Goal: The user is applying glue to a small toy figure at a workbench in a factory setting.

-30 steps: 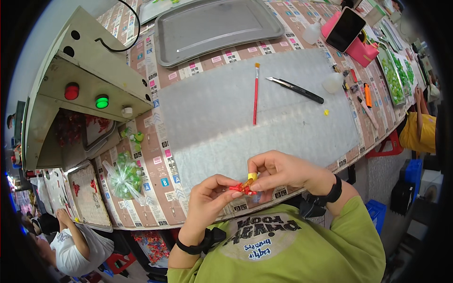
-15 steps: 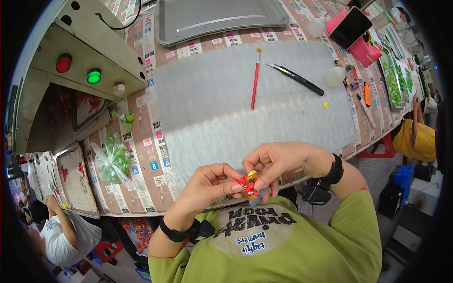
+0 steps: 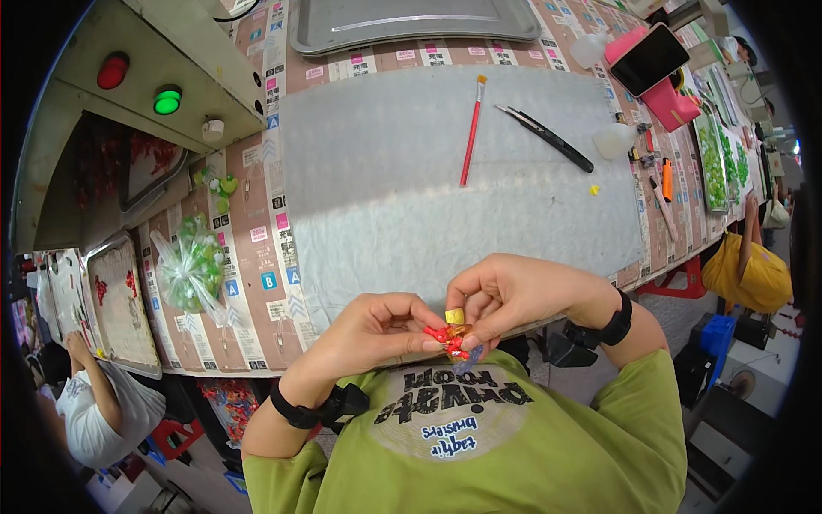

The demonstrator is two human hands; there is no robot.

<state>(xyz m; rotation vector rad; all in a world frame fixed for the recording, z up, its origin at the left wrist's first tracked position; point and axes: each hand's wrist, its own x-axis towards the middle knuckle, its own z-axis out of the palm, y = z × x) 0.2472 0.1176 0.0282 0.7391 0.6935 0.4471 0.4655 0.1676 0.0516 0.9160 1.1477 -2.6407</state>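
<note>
1. Head view: small red, yellow and clear piece [image 3: 453, 337], held up just before the green shirt [image 3: 531, 463], near the front edge of the tabletop [image 3: 248, 347].
2. Left hand [image 3: 384, 332] with thumb and finger pinched on the red part of it.
3. Right hand [image 3: 501, 298] also closed by fingertips on it, from the other side.
4. Farther on, upon the grey sheet [image 3: 377, 231]: red-handled brush [image 3: 472, 137], black cutter [image 3: 552, 143], yellow bit [image 3: 594, 190].
5. To the left of the sheet, clear bag of green pieces [image 3: 193, 274]; beyond the sheet, grey metal tray [image 3: 411, 26].

Bright light, faint shading across the grey mat [image 3: 402, 197], bent edges, black corners
</note>
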